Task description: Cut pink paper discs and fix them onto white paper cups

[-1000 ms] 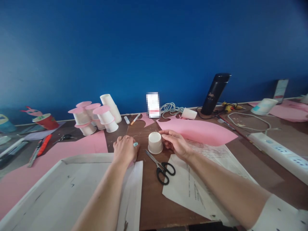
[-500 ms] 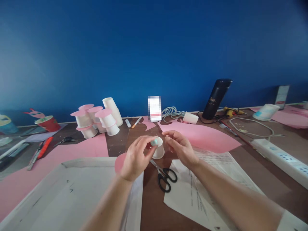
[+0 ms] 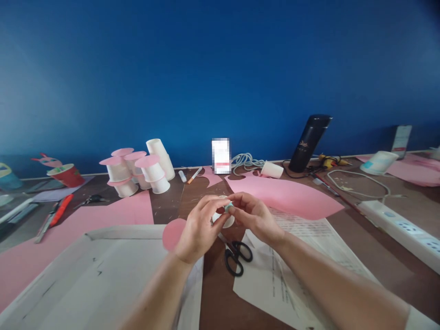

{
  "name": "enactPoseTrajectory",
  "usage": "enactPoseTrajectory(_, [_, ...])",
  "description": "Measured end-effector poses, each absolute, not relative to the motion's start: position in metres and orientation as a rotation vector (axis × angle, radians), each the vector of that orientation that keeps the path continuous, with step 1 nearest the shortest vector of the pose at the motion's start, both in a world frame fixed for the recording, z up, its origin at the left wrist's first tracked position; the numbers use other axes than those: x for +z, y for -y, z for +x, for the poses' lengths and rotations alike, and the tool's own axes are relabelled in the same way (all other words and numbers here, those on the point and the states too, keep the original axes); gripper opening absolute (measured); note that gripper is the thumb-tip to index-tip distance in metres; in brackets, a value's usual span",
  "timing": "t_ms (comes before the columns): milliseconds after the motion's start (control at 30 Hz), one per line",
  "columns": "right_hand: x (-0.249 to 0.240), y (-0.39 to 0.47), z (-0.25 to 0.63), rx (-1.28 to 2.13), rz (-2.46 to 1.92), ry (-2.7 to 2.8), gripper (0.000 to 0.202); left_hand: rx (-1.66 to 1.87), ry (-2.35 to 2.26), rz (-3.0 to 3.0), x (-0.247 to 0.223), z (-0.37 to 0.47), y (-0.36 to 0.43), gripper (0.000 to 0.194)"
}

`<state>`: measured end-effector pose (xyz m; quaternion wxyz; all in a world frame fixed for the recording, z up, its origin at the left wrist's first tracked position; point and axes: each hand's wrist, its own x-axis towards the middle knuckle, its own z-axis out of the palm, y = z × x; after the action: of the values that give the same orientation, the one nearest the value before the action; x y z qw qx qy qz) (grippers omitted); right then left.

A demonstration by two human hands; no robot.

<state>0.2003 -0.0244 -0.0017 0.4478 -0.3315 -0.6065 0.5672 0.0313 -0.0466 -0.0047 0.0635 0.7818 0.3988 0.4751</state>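
Note:
Between the fingertips of both hands is a small pale-teal piece (image 3: 228,207), too small to name its kind. My left hand (image 3: 201,224) pinches it from the left, thumb below and fingers above. From the other side my right hand (image 3: 256,215) closes thumb and forefinger on its edge. An upturned white paper cup (image 3: 227,221) stands just behind and below the fingertips, partly hidden. Black-handled scissors (image 3: 237,256) lie on the table below the hands, their tips towards the cup. A pink paper disc (image 3: 173,234) lies beside my left wrist.
White cups with pink discs (image 3: 132,169) are stacked at the back left, by a leaning cup stack (image 3: 161,158). Pink paper (image 3: 285,195) and printed sheets (image 3: 295,266) lie right. Around them are a black bottle (image 3: 307,144), power strip (image 3: 402,229) and utility knife (image 3: 57,215).
My right hand has moved left to meet my left hand, and its fingertips now touch the teal piece. The hands now cover more of the cup.

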Motion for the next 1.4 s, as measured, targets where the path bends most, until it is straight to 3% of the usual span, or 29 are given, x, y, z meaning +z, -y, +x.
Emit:
enactPoseTrajectory(600, [-0.004,0.019,0.208,1.590,-0.831,1.500,0.020,1.234,-1.220,2.323,-0.003,0.025,0.045,0.025])
enactPoseTrajectory(1400, [-0.011,0.013,0.211,1.646,-0.804,1.599,0.028,1.205,-1.215,2.286,0.004,0.025,0.049,0.018])
